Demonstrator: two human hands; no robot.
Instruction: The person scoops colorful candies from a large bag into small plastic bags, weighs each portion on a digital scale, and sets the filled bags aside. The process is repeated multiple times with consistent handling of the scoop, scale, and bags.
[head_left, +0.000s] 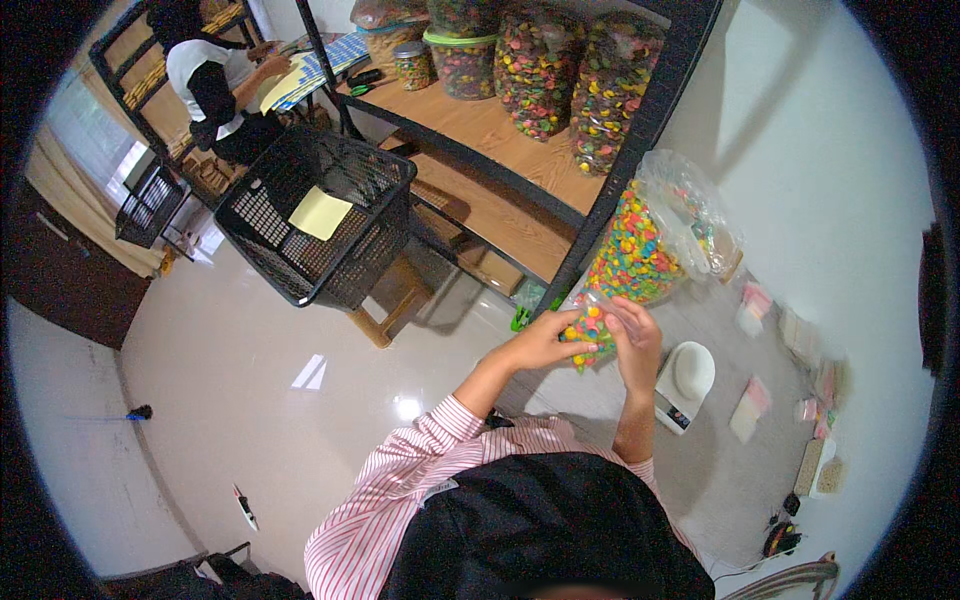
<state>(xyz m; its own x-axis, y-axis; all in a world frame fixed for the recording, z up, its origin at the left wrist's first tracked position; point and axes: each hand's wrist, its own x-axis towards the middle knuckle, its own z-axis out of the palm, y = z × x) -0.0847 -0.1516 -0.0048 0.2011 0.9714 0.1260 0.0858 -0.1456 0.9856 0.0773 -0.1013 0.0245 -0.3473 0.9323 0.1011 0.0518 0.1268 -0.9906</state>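
Note:
My left hand (544, 341) grips the side of a small clear plastic bag (589, 335) filled with small colourful pieces. At the bag's upper edge, my right hand (636, 341) pinches the clear film between thumb and fingers. Just beyond both hands stands a large clear bag (637, 247) of the same kind of bright pieces, its top loose and crumpled. A white digital kitchen scale (686, 382) with a round platform lies on the grey surface to the right of my right hand.
A shelf (517, 161) holds big bags and tubs of colourful pieces. A black plastic basket (315, 217) with a yellow paper (321, 213) stands on a wooden stool (382, 330). Small packets (750, 409) lie at right. Another person (217, 90) handles printed sheets at upper left.

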